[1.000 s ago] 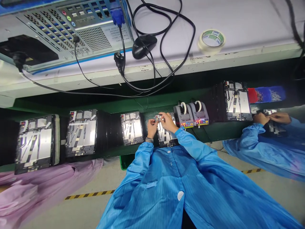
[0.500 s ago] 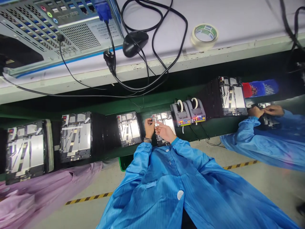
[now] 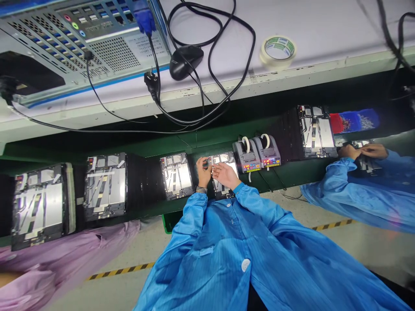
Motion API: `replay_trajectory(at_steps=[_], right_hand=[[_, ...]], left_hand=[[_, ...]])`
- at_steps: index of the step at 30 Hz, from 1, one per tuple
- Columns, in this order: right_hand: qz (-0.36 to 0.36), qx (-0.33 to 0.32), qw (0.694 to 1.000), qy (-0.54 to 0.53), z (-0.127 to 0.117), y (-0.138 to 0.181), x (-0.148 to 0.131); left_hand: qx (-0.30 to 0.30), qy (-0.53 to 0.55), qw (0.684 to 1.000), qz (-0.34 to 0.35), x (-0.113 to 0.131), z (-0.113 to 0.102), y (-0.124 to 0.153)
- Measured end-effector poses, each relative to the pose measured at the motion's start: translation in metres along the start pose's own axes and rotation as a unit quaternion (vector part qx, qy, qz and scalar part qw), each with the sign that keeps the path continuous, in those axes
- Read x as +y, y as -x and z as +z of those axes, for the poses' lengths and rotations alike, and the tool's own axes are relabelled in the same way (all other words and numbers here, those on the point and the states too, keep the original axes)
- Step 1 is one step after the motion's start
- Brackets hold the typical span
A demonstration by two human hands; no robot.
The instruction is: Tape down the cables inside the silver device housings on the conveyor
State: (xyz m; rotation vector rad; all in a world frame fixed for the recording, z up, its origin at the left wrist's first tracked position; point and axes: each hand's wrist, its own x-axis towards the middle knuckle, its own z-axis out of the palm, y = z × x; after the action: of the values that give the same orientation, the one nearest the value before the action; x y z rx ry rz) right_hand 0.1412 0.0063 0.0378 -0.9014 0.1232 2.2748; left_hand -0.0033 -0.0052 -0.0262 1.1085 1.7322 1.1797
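Pinching a small flat metal-edged part (image 3: pixel 210 162) between curled fingers: left hand (image 3: pixel 204 171), the nearer of the two, long axis of the part too small to tell. Right hand (image 3: pixel 225 175) open, fingers reaching in just beside it, above a silver-and-black tablet chassis (image 3: pixel 231 168) on a green conveyor belt (image 3: pixel 220 144).

A green assembly conveyor (image 3: pixel 207 144) runs across the view. Beyond it stands a pale workbench (image 3: pixel 327 30) with a chipped front edge. On its near side lies a grey floor (image 3: pixel 363 242) marked by a black-and-yellow hazard stripe (image 3: pixel 119 271).
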Motion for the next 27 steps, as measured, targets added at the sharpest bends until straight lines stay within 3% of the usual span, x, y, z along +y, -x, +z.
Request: replay_trajectory(at_steps=[27], right_hand=[[0.014,0.033,0.998,-0.043,0.006,-0.005,-0.012]], left_hand=[[-0.059,-0.025,0.998,0.005,0.008,-0.004,-0.001]])
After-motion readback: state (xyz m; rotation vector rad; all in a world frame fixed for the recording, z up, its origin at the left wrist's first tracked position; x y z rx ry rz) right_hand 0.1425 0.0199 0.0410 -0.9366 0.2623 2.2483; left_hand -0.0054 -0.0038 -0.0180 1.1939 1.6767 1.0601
